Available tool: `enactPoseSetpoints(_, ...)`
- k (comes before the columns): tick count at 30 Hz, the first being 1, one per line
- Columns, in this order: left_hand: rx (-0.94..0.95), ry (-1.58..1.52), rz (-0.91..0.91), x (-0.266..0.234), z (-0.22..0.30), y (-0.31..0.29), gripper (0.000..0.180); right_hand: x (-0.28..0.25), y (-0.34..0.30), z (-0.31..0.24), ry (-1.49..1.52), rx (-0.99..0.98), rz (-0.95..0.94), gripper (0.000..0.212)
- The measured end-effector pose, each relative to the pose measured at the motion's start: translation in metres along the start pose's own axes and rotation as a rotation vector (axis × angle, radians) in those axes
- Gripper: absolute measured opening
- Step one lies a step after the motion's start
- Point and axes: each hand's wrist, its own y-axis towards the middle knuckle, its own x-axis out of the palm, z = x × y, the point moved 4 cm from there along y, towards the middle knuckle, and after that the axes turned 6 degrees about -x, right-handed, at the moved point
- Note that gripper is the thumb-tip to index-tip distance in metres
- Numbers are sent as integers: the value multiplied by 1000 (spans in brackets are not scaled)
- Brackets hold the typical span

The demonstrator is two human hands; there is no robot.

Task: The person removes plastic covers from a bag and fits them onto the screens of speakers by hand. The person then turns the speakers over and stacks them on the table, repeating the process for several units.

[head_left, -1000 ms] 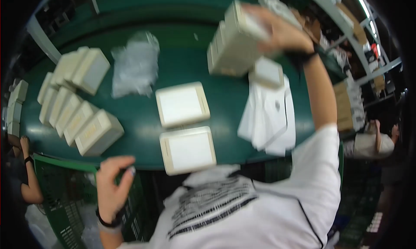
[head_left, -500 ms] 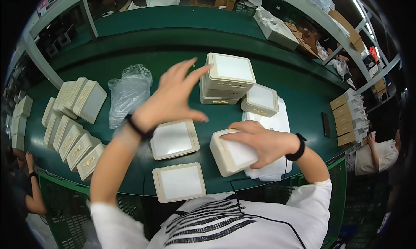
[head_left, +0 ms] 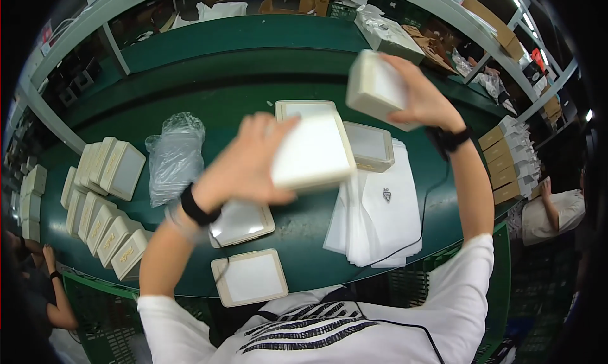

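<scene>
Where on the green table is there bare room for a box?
Bare patches show on the green table: between the nearest box and the flat white stack, and along the strip behind the clear plastic bundle. Crowded: the left side, with its leaning cream boxes, and the centre, where the box in the left hand hides part of the surface.

Through my feed I see a blurred cream box [head_left: 316, 152], broad white face up, gripped along its left side by the left hand [head_left: 247, 161]. Farther out and rightward, I see a second cream box [head_left: 373, 88] tilted in the right hand [head_left: 424, 98], white face partly covered.
</scene>
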Motion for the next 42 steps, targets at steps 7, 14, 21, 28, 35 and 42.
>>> enactPoseSetpoints(7, -191, -116, -208, 79, 45, -57, 105, 97, 84, -24, 146, -130, -268, 107)
enactPoseSetpoints(14, -180, 139, -299, 112, 35, -60, 106, 126, 91, -27, 4, -98, -293, 105)
enactPoseSetpoints(21, -171, 306, -267, 129, 29, -62, 111, 87, 49, -95, 65, -239, 9, 80)
enactPoseSetpoints(28, -391, 298, -240, 27, -25, -100, 117, 160, -58, -149, 294, -187, -363, 91)
enactPoseSetpoints(35, -405, 278, -454, 45, -39, -123, 117, 188, -56, -133, 105, -131, -402, 108)
enactPoseSetpoints(42, -370, 219, -312, 42, -42, -116, 116, 193, -37, -101, 114, -112, -304, 110)
